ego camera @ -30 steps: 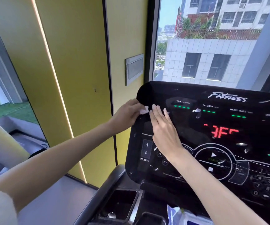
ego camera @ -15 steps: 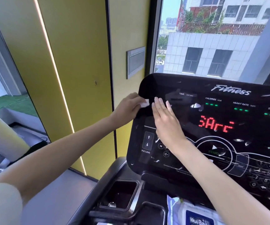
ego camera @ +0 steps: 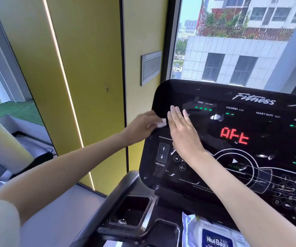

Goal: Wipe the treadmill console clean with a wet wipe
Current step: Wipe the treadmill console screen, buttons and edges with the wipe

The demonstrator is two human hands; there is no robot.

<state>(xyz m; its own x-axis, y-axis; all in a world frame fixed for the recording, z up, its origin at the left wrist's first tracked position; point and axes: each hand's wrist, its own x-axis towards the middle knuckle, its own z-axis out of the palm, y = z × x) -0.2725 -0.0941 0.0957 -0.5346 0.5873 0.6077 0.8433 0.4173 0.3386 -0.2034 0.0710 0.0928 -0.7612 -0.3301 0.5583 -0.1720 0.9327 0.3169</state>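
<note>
Now left hand (ego camera: pixel 143 124) pinches wet wipe (ego camera: pixel 162 124); right hand (ego camera: pixel 182 132) flat on console (ego camera: pixel 250 122); pack (ego camera: pixel 213 236) below.

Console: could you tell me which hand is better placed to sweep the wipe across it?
Probably right: the right hand lies flat on the console beside the wipe; the left hand pinches it at the edge.

Left hand (ego camera: pixel 143 126) pinching wet wipe (ego camera: pixel 161 124) at console (ego camera: pixel 172 92) edge, right hand (ego camera: pixel 184 135) flat beside it

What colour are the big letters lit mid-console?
Red: the letters are dotted lights on the black console, seen in the head view.
</note>
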